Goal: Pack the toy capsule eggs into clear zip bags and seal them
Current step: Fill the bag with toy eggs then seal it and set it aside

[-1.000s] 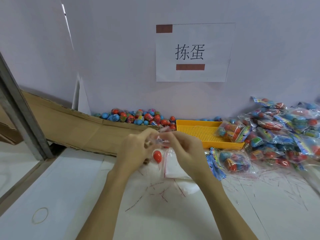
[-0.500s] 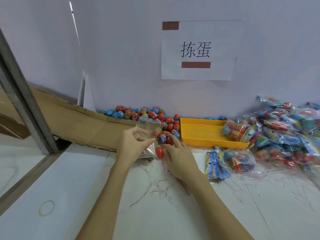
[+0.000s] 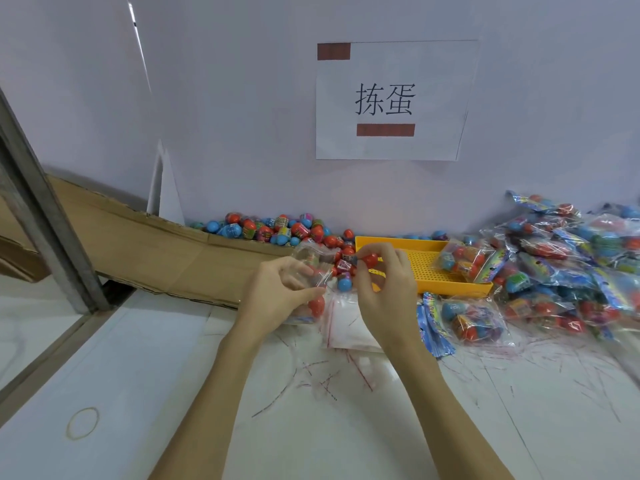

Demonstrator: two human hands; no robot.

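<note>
The yellow tray (image 3: 420,268) serves as the landmark here. Half a second ago the right hand lay low on the table just left of the tray's near corner, fingers reaching into the loose eggs; now the right hand (image 3: 384,289) is lifted in front of the tray's left end, its fingertips pinching a red capsule egg (image 3: 370,260). So one more egg has been picked up and is on its way to the bag.

The left hand (image 3: 277,296), further left of the tray, grips the clear zip bag (image 3: 313,271) by its side, with the mouth turned toward the tray and the incoming egg. One red egg (image 3: 317,305) already sits low in the bag against the left palm; there may be more inside, but the crumpled plastic makes that hard to tell.

The loose egg pile (image 3: 277,228) lies along the wall to the left of the tray, and a few eggs sit between the two hands. A spare empty bag (image 3: 346,323) lies flat on the table below the tray's left corner. Filled bags (image 3: 561,268) are heaped to the right of the tray, one resting in it.

The bag in hand appears only partly filled, so sealing is not yet due; filling goes on.
</note>
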